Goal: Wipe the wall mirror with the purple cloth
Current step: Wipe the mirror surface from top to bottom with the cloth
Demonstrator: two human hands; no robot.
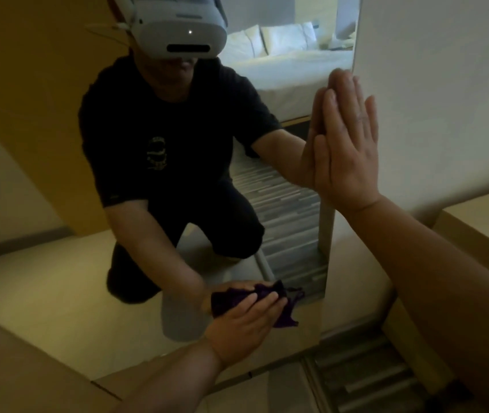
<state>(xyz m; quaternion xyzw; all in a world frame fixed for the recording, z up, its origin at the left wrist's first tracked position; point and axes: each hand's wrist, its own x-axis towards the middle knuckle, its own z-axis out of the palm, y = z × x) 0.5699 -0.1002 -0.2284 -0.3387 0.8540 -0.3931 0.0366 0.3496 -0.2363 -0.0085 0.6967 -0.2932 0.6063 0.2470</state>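
The tall wall mirror (pixel 296 93) fills the middle of the view and reflects me crouching in dark clothes with a headset on. My left hand (pixel 246 326) presses the dark purple cloth (pixel 285 315) flat against the glass near the mirror's lower right corner. The cloth sticks out past my fingertips, and its reflection meets it on the glass. My right hand (pixel 347 147) rests flat on the mirror's right edge higher up, fingers straight and together, holding nothing.
A white wall (pixel 445 84) runs to the right of the mirror. A light wooden ledge (pixel 481 216) juts out at the right. Striped carpet (pixel 365 371) lies below. A translucent bottle shows in the mirror (pixel 177 320) by my left hand. The mirror reflects a bed.
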